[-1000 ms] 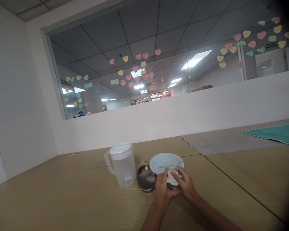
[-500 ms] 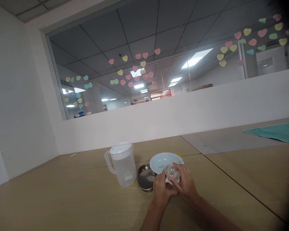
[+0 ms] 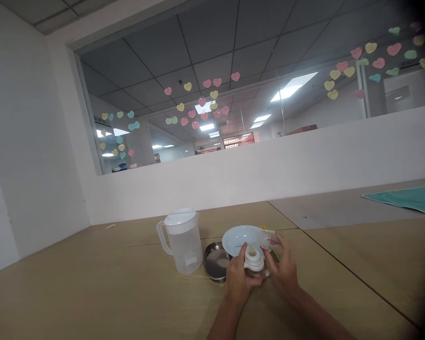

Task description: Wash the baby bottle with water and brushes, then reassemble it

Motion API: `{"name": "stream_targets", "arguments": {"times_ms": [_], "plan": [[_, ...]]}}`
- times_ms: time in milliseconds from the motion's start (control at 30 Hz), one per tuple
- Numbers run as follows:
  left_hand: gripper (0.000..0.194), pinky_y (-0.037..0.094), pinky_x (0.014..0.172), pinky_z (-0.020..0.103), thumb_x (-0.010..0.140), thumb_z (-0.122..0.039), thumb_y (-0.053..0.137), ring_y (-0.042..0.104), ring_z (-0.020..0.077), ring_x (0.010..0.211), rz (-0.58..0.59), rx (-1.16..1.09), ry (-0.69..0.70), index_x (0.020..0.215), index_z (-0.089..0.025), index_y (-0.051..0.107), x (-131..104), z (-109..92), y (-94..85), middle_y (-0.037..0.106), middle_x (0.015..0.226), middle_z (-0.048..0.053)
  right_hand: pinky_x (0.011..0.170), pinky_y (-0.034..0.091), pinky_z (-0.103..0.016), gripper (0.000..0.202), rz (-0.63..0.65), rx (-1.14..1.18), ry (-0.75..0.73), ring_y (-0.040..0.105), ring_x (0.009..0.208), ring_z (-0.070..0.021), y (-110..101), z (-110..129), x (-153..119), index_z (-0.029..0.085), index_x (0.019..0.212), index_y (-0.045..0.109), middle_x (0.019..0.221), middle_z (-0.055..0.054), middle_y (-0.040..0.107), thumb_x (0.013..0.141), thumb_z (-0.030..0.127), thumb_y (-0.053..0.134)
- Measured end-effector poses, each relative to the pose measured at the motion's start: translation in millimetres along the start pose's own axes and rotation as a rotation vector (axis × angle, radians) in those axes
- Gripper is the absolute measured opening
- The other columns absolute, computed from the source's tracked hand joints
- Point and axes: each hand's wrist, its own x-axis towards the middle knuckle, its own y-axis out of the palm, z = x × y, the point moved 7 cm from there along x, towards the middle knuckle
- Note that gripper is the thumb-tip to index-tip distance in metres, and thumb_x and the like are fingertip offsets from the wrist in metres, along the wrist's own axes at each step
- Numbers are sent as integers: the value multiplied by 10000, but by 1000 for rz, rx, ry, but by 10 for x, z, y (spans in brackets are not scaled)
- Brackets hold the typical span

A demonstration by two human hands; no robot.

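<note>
My left hand [image 3: 239, 278] is wrapped round a baby bottle [image 3: 254, 260] with a white collar and a clear teat pointing up. Just right of it, my right hand [image 3: 284, 264] pinches a clear dome-shaped bottle cap [image 3: 267, 238], held apart from the teat. Behind both hands lies a white plate [image 3: 233, 234], partly covered by the cap and fingers. Left of my left hand is a round steel dish [image 3: 216, 262]. The lower part of the bottle is mostly hidden by my fingers.
A translucent plastic pitcher [image 3: 186, 248] with a white lid stands left of the steel dish. A green cloth [image 3: 407, 198] lies at the far right of the wooden table [image 3: 109, 288]. Behind rises a white wall [image 3: 233, 172] below a window with heart-shaped notes.
My right hand has lifted the clear cap off the bottle and moved it to the right, baring the teat. My left hand still holds the bottle. The view has shifted slightly.
</note>
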Motion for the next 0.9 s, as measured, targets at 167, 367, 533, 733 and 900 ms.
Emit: {"name": "stream_targets", "arguments": {"times_ms": [167,367,533,733,900], "plan": [[891,414,992,407,547,-239,791,553,272,1091,1,-2,91,1367,-187,448,5,-38,7,565,1252,92,735,468,-367,526,220,29,367,590,823,-222,248,-450,-80,144,1281,451,881,-70,614,827,409,450],[886,444,967,362,539,-189,790,558,248,1094,-19,-40,105,1358,-191,453,7,-65,-20,578,1236,74,766,468,-378,552,292,91,399,613,807,-218,323,-501,-138,136,1306,451,847,-61,642,847,431,369],[863,456,957,361,550,-206,791,564,240,1093,-32,-55,121,1347,-191,458,11,-75,-24,583,1229,72,875,439,-456,574,409,49,329,594,978,-253,407,-392,-180,143,1282,491,1017,-107,651,901,524,293],[849,441,987,375,568,-216,776,541,244,1141,-32,-37,123,1350,-182,447,-3,-86,-28,544,1284,82,876,452,-445,485,398,26,244,592,1004,-248,385,-304,-160,150,1190,542,1091,-114,635,927,476,298],[835,425,1004,363,588,-196,740,521,236,1171,-21,-56,125,1362,-185,427,-14,-85,-19,515,1318,78,848,461,-379,364,350,116,155,584,966,-217,270,-123,-83,189,1029,607,1022,-78,642,934,427,348]]}}
